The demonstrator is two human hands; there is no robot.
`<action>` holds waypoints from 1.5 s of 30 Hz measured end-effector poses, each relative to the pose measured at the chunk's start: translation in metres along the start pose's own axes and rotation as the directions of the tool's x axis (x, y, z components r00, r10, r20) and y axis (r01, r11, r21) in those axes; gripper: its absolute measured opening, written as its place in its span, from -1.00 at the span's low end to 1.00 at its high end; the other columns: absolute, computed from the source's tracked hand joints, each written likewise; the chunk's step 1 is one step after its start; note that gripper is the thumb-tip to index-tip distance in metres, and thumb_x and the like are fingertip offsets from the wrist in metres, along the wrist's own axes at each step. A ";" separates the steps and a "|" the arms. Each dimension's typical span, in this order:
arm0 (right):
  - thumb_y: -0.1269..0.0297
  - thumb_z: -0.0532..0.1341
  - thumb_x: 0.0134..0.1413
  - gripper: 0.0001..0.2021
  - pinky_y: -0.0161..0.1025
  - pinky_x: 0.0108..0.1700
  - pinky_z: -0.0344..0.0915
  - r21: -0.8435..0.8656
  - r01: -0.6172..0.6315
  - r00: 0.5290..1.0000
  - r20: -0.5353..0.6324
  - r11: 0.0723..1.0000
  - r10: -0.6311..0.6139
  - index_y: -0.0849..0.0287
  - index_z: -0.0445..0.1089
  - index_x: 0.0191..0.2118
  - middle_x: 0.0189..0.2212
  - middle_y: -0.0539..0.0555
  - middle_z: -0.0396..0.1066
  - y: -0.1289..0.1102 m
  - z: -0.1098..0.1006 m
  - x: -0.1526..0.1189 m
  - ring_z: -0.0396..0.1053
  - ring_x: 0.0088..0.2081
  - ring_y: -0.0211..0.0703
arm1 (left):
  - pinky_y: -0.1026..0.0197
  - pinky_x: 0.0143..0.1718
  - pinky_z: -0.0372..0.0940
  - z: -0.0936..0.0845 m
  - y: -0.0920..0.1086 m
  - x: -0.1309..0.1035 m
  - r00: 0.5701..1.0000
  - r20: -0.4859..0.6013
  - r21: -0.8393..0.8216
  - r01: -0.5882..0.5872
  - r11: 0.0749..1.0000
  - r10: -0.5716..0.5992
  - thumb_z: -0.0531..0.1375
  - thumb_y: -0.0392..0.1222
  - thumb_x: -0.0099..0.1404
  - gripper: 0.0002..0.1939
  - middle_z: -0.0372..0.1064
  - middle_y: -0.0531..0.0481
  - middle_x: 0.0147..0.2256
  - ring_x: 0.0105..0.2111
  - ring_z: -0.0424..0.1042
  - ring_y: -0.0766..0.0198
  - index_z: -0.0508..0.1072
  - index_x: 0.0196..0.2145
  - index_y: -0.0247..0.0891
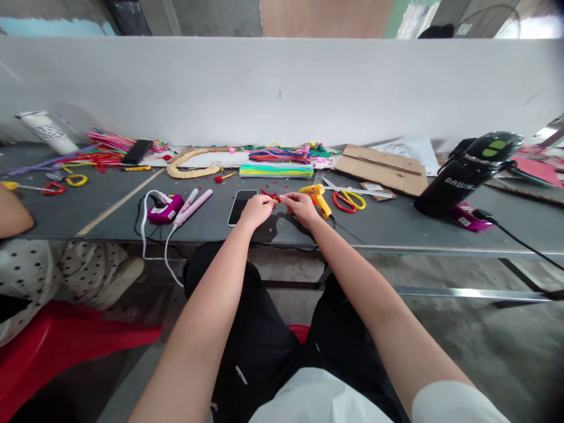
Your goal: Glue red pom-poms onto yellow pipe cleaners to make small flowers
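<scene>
My left hand [258,208] and my right hand [301,208] meet just above the grey table, fingertips pinched close together. Between them is a small red and yellow craft piece [277,200], too small to make out fully. The fingers of both hands seem closed on it. Beside my left hand lies a phone [240,207] with a dark screen. A yellow glue gun [322,200] rests against the far side of my right hand. Red-and-yellow-handled scissors [351,200] lie to its right. Small red scraps are scattered around my fingers.
Pipe cleaners [277,170] lie behind my hands. Cardboard [381,168], a black bottle [469,175] and a purple power socket [470,217] are to the right. Leftward are a pink straightener-like tool [194,208], another purple socket [165,209] and a neighbour's arm [13,214].
</scene>
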State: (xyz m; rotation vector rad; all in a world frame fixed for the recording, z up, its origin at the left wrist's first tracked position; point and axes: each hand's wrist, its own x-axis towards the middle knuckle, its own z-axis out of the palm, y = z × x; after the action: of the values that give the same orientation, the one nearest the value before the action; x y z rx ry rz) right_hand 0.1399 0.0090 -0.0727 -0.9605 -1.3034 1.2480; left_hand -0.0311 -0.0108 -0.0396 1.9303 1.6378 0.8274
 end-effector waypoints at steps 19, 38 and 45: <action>-0.06 0.46 -0.21 -0.58 -0.30 -0.49 0.10 -0.058 0.000 0.999 -0.049 0.998 -0.002 0.22 0.52 -0.37 -0.57 -0.05 0.36 -0.001 0.000 -0.002 0.15 -0.54 -0.33 | 0.16 -0.32 0.16 0.000 -0.001 0.000 0.999 0.000 0.043 -0.037 0.998 0.038 0.12 -0.12 0.27 -0.75 0.52 -0.08 -0.42 -0.35 0.40 0.12 0.54 -0.47 -0.20; -0.03 0.47 -0.21 -0.61 -0.29 -0.46 0.14 -0.047 0.006 0.997 -0.073 0.999 -0.009 0.20 0.48 -0.38 -0.55 -0.06 0.36 -0.001 0.002 -0.002 0.16 -0.53 -0.34 | 0.17 -0.30 0.16 0.000 -0.001 0.001 0.999 0.006 0.012 -0.035 0.999 0.035 0.12 -0.12 0.25 -0.75 0.53 -0.07 -0.39 -0.32 0.41 0.12 0.54 -0.46 -0.21; -0.15 0.44 -0.18 -0.53 -0.32 -0.49 0.14 0.012 -0.004 0.996 -0.092 1.000 0.005 0.17 0.43 -0.34 -0.59 -0.09 0.29 0.002 0.001 0.001 0.17 -0.55 -0.34 | 0.18 -0.29 0.18 -0.002 0.000 0.001 0.999 0.008 -0.011 -0.039 0.999 0.039 0.11 -0.13 0.24 -0.74 0.55 -0.07 -0.38 -0.30 0.42 0.12 0.56 -0.44 -0.22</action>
State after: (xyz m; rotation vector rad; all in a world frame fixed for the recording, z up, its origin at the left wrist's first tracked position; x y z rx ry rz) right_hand 0.1387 0.0100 -0.0740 -1.0018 -1.2209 1.1998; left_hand -0.0324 -0.0100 -0.0384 1.9616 1.5924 0.8405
